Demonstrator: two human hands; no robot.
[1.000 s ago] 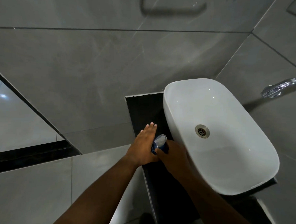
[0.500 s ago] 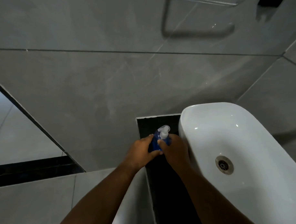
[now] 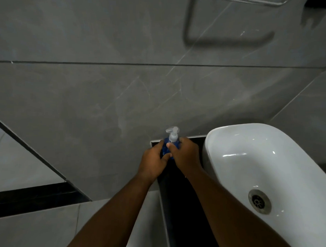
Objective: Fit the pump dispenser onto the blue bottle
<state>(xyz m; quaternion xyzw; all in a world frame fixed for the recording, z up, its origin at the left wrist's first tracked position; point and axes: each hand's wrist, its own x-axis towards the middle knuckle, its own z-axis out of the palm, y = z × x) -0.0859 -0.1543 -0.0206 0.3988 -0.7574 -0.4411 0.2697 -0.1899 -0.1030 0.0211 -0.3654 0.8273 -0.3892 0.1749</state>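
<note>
The blue bottle (image 3: 166, 148) stands on the dark counter (image 3: 183, 198) at its far end, near the grey wall. A clear pump dispenser (image 3: 173, 134) rises from the bottle's top, its nozzle pointing left. My left hand (image 3: 153, 161) wraps the bottle's left side. My right hand (image 3: 185, 154) grips the bottle from the right, thumb pressed on its front just below the pump collar. Most of the bottle is hidden between the two hands.
A white oval basin (image 3: 264, 163) with a metal drain (image 3: 259, 201) sits directly right of the bottle. The grey tiled wall (image 3: 122, 94) stands close behind. A metal towel rail (image 3: 240, 0) hangs at the top right.
My left hand went from flat and open beside the bottle to closed around it. The pump now stands upright above the bottle. The view has tilted up toward the wall.
</note>
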